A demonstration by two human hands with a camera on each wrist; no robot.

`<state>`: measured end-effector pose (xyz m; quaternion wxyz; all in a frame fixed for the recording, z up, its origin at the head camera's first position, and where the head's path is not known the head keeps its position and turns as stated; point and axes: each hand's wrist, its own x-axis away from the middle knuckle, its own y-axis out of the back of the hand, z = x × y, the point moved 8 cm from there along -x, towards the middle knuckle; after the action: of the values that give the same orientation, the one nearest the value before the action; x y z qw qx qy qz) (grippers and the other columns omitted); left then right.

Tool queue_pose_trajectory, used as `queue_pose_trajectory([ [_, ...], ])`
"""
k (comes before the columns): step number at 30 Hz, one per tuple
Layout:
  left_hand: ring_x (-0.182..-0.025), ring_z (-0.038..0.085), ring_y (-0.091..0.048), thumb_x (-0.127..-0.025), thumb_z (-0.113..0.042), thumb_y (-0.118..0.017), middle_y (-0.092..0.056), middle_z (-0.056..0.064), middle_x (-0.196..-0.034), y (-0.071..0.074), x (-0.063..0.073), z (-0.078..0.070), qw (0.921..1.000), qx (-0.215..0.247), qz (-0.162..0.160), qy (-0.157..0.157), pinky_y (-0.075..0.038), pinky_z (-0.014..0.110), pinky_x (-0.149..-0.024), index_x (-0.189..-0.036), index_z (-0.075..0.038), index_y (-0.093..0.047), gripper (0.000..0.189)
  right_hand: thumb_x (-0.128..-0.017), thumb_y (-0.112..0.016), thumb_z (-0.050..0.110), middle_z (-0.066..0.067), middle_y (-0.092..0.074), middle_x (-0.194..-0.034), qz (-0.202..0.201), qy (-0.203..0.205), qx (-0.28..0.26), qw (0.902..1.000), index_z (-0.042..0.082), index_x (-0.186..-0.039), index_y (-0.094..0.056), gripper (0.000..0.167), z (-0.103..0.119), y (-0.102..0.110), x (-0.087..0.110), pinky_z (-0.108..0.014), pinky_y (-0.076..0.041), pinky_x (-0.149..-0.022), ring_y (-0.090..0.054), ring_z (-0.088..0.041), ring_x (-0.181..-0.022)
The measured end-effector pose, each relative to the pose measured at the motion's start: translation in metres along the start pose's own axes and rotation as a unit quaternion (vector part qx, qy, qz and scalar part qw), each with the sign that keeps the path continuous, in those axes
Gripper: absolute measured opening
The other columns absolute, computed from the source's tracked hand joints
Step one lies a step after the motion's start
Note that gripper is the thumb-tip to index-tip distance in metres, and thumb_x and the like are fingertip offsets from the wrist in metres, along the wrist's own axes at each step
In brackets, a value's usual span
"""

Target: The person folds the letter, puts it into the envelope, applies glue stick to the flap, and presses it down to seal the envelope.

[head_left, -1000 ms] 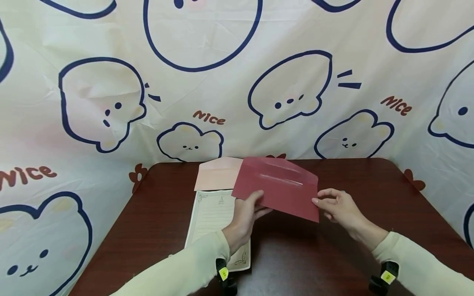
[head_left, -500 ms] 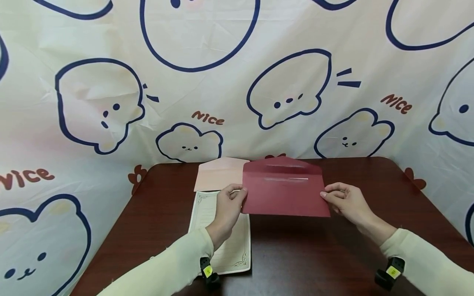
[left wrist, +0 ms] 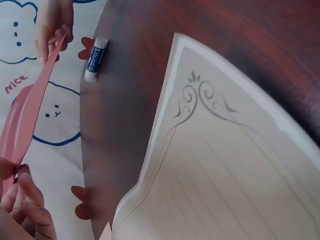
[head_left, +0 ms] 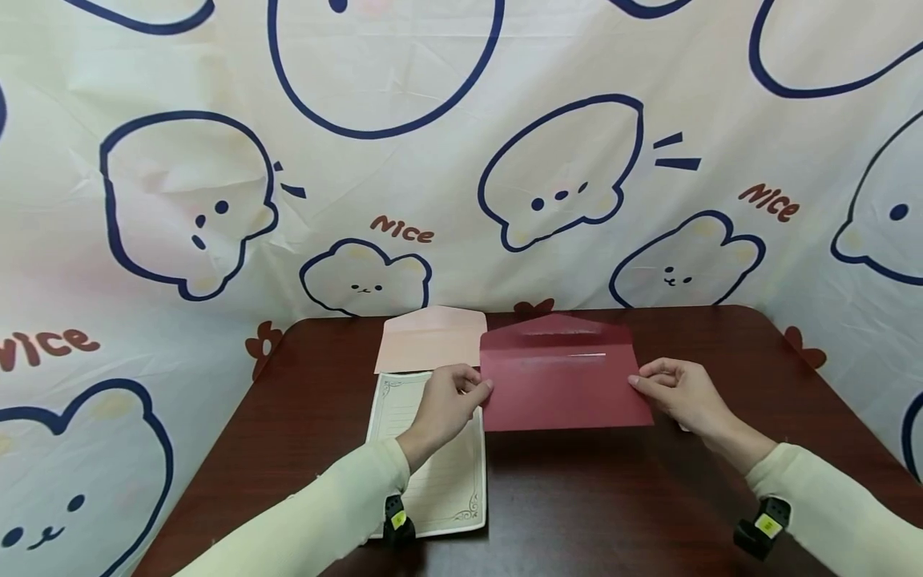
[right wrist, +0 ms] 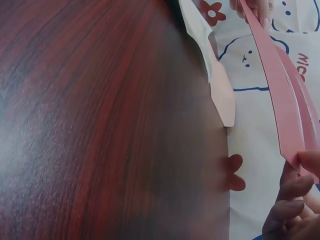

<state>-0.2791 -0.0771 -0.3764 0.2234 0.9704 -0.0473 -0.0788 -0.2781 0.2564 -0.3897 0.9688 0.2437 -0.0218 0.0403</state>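
Observation:
A dark red envelope (head_left: 566,393), its pointed flap up at the far side, is held level above the table by both hands. At its left edge, the left hand (head_left: 449,407) pinches it between thumb and fingers. The right hand (head_left: 681,397) pinches the opposite edge in the same way. From the side, in the right wrist view, the envelope (right wrist: 277,85) appears as a thin sheet with its flap bent away. Beneath the left hand lies a cream sheet of lined letter paper (head_left: 433,497) with ornate corners, partly hidden by that forearm.
A pale pink envelope (head_left: 433,340) lies at the back of the dark wooden table (head_left: 577,505), just beyond the letter paper. In the left wrist view a glue stick (left wrist: 96,59) is on the table near the right hand. A printed cloth (head_left: 461,176) hangs behind the table.
The red envelope has gone from slanted to level and moved slightly right and lower. The left hand has shifted from its lower left corner area to its left edge. The right hand keeps its pinch.

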Motion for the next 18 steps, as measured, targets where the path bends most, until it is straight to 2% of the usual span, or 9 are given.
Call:
queue_pose_trajectory([
  [3,-0.056,0.007,-0.053,-0.094,-0.014,-0.069,-0.065,0.004,-0.068,-0.002,-0.003,0.001,0.9996,-0.023,0.015,-0.002,-0.046,0.023,-0.055,-0.086,-0.003,-0.070,0.014,-0.098,-0.067,0.033,-0.001,-0.073,-0.078,0.008,0.002,0.009,0.9999,-0.004,-0.114,-0.060,0.041,-0.004,-0.001,-0.001,-0.026,-0.035,-0.042,-0.041,-0.009,-0.048],
  [10,-0.057,0.007,-0.049,-0.093,-0.020,-0.070,-0.065,-0.002,-0.065,-0.009,-0.006,0.001,0.9952,-0.088,0.040,0.016,-0.038,0.023,-0.052,-0.085,-0.007,-0.072,0.015,-0.095,-0.071,0.028,-0.002,-0.057,-0.060,0.009,0.026,0.060,0.9978,-0.004,-0.104,-0.064,0.034,-0.007,0.000,-0.003,-0.027,-0.035,-0.040,-0.037,-0.008,-0.044],
  [15,-0.059,0.007,-0.055,-0.092,-0.023,-0.071,-0.069,-0.002,-0.069,-0.014,-0.007,0.001,0.9899,-0.131,0.047,0.027,-0.040,0.023,-0.052,-0.090,-0.008,-0.074,0.015,-0.095,-0.071,0.026,0.002,-0.050,-0.056,0.008,0.044,0.102,0.9938,-0.003,-0.097,-0.066,0.029,-0.007,0.000,-0.005,-0.028,-0.036,-0.041,-0.039,-0.009,-0.046],
  [18,-0.060,0.007,-0.058,-0.091,-0.021,-0.072,-0.069,-0.003,-0.070,-0.018,-0.008,0.003,0.9860,-0.153,0.059,0.031,-0.043,0.024,-0.052,-0.098,-0.007,-0.074,0.016,-0.095,-0.071,0.027,0.000,-0.054,-0.058,0.005,0.049,0.139,0.9891,-0.001,-0.097,-0.068,0.028,-0.009,0.000,-0.006,-0.027,-0.039,-0.045,-0.043,-0.009,-0.049],
])
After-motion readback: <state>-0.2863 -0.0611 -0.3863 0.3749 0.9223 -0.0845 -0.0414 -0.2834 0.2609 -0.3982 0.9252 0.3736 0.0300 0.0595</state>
